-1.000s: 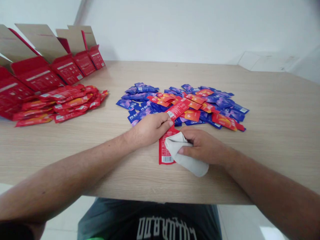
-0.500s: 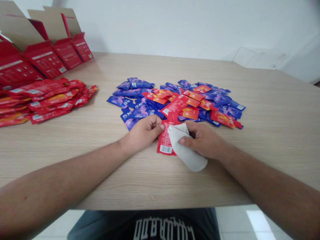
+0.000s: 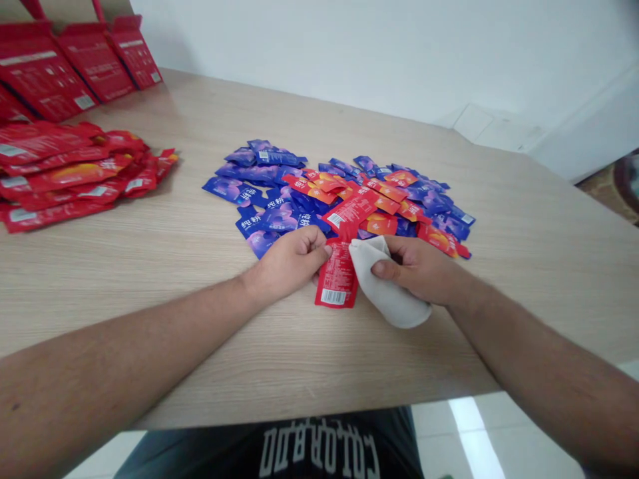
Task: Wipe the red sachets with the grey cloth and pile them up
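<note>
Here we go: a red sachet (image 3: 337, 277) lies on the counter (image 3: 200, 346), long axis pointing away from the person with a slight lean, barcode end (image 3: 333, 297) toward the near edge. The left hand (image 3: 287, 263) sits curled at its upper left edge (whether those fingers (image 3: 319, 246) actually pinch it, I can't tell). The right hand (image 3: 417, 263) is clenched around a white cloth (image 3: 392, 293), pressing it along the sachet's right side. Just beyond, the sachet's top meets a heap of blue and red sachets (image 3: 339, 199). Well off to the left sit stacked red sachets (image 3: 74, 173), with open red cartons (image 3: 42, 76) behind them. A broad strip of counter runs below the hands.
</note>
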Demonstrator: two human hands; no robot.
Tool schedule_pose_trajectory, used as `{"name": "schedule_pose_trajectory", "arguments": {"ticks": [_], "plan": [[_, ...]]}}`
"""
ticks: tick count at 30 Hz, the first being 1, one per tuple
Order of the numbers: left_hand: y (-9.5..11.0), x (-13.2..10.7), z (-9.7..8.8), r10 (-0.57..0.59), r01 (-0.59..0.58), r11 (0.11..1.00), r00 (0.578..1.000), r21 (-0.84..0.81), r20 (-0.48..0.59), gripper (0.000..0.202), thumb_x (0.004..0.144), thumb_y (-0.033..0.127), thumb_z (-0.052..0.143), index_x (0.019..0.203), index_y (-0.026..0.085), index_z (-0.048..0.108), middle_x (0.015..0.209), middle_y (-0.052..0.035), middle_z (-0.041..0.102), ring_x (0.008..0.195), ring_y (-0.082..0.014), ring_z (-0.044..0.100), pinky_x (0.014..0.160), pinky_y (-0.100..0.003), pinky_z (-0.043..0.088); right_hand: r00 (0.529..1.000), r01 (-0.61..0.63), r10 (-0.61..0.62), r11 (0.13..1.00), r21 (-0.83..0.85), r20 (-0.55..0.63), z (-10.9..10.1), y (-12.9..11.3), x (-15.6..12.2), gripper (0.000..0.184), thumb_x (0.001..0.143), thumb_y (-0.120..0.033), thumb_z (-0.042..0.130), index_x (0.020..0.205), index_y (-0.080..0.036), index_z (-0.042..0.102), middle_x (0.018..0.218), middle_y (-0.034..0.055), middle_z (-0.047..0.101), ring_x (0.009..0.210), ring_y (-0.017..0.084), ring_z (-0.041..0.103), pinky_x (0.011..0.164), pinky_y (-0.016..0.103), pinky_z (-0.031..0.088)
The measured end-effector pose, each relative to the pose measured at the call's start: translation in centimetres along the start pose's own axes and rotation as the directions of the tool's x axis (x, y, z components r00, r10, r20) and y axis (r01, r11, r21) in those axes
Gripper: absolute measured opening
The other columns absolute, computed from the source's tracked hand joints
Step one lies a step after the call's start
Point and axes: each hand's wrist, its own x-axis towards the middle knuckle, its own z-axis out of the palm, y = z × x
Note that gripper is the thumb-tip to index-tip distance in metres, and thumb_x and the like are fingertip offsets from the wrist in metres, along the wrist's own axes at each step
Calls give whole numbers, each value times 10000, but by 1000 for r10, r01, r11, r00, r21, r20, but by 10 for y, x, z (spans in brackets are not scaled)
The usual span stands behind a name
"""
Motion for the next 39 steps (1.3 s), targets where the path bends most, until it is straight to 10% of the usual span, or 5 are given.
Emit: {"name": "schedule_pose_trajectory", "arguments": {"ticks": [5, 11, 30, 35, 39], "plan": [[1, 2, 1, -27, 27, 1000, 1000, -1, -8, 198, 952, 328, 575, 801, 204, 543, 621, 38, 583, 519, -103, 517, 487, -214, 406, 977, 50, -116, 940, -338, -177, -20, -25, -2, 364, 920, -549, 683, 1080, -226, 730, 852, 26, 771, 680, 212, 691, 565, 293, 470], [4, 3, 0, -25, 25, 998, 1000, 52, -2, 193, 947, 318, 576, 796, 198, 572, 626, 23, 619, 538, -108, 541, 488, -210, 404, 848, 122, -464, 642, -757, -257, -11, -35, 2, 217, 978, -421, 630, 925, -210, 638, 957, 97, 721, 869, 267, 658, 710, 356, 459], [7, -4, -5, -5, 4, 991, 1000, 132, 5, 208, 938, 345, 609, 806, 184, 593, 672, 21, 586, 591, -112, 487, 524, -222, 344, 812, 396, -582, 498, -772, 42, 24, -13, -2, 150, 1028, -345, 615, 996, -202, 648, 1033, 109, 676, 952, 266, 633, 792, 376, 498], [7, -6, -5, 35, -38, 990, 999, 139, 26, 180, 938, 312, 622, 820, 176, 602, 691, 20, 586, 613, -108, 484, 551, -223, 362, 814, 222, -555, 570, -791, -172, 20, -11, 2, 209, 1031, -392, 630, 957, -197, 616, 998, 111, 662, 901, 263, 625, 747, 372, 482], [10, -7, -4, 32, -33, 993, 999, 114, 10, 174, 936, 294, 615, 807, 178, 597, 700, 17, 601, 615, -107, 491, 557, -221, 378, 812, 324, -581, 532, -782, -59, 27, -14, -1, 181, 1028, -370, 624, 982, -195, 644, 1023, 114, 680, 923, 264, 629, 771, 375, 493]]}}
